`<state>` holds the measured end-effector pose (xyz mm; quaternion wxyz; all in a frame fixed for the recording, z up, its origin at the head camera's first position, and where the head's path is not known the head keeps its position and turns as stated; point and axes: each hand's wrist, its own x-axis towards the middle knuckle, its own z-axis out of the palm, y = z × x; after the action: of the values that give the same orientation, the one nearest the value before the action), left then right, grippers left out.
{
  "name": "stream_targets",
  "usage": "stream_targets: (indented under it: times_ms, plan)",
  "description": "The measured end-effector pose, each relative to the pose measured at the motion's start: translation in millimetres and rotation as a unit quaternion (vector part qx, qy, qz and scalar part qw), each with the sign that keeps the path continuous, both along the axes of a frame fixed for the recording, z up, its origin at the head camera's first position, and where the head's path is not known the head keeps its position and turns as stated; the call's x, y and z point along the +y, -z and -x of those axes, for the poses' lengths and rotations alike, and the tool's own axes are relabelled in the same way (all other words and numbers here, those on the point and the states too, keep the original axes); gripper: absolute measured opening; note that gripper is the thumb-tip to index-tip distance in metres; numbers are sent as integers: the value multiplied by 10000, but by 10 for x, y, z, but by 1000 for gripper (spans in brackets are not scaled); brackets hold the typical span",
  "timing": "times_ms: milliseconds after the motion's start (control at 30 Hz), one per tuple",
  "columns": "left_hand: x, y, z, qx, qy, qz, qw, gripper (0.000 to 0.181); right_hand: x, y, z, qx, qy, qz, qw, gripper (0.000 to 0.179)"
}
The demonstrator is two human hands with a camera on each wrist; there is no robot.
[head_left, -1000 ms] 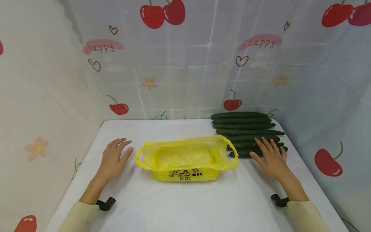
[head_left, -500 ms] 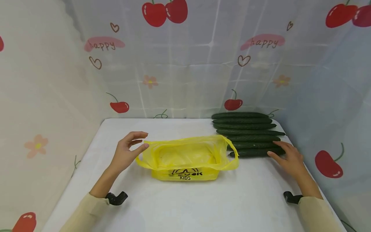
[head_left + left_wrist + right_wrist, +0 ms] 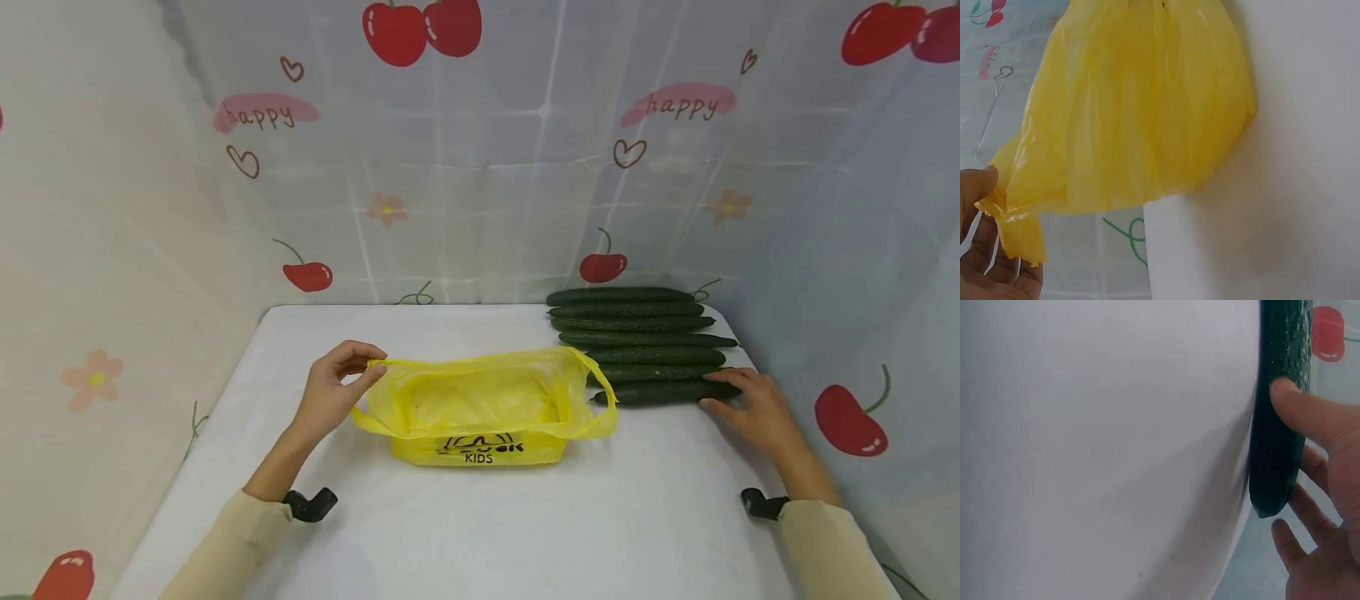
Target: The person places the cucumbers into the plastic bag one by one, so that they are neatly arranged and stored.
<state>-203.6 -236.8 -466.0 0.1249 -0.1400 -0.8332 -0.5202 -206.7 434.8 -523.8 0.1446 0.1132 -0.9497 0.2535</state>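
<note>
A yellow plastic bag with black print and "KIDS" on its front stands mid-table, its mouth spread wide. At the bag's far left corner, my left hand pinches the rim between thumb and fingers. The left wrist view shows the bunched plastic edge in that pinch. My right hand is at the right end of the nearest cucumber. In the right wrist view its thumb lies on the cucumber's near side, with the fingers round the other side.
Several more dark green cucumbers lie side by side behind the nearest one, at the table's back right. The white table is enclosed by a cherry-printed curtain at the back and sides.
My left hand has moved right to the bag and taken its rim. The right hand has shifted right and down to the nearest cucumber's end, its fingers drawing together. The bag stays in place.
</note>
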Motion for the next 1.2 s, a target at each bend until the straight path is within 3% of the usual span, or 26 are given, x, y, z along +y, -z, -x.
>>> stream_targets:
  times_ms: [333,633,867,1067,1200]
  plan:
    - [70,-16,24,175,-137,127,9997,12,24,56,22,482,-375,-200,9979,47]
    - [40,13,36,226,-141,0,9996,14,47,78,-18,276,-289,-112,9991,46]
    - [26,18,36,253,-132,-54,9996,14,27,111,-49,666,-527,-230,9961,48]
    - [43,17,49,269,-128,-87,9995,13,36,103,-128,239,-382,-52,9990,43]
    - [47,15,49,275,-164,-76,9995,13,26,116,-167,468,-457,131,9978,44]
